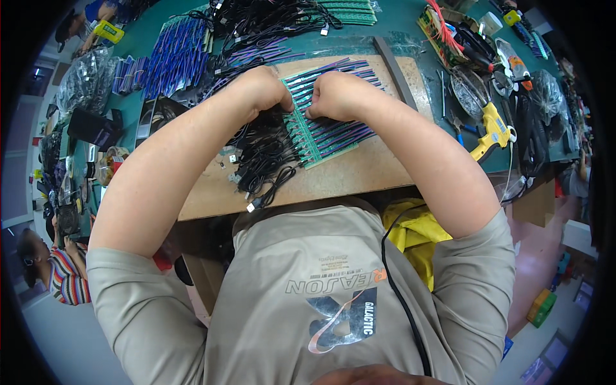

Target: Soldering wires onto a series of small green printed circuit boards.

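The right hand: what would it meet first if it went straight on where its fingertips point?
The right hand would probably meet the green circuit board just beneath it; depth is unclear, so they may already touch.

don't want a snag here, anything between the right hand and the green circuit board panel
Nothing visible blocks the right hand: its fingertips are right at the green circuit board panel. Purple wires lie around and seemingly under it; black cables lie left of the panel.
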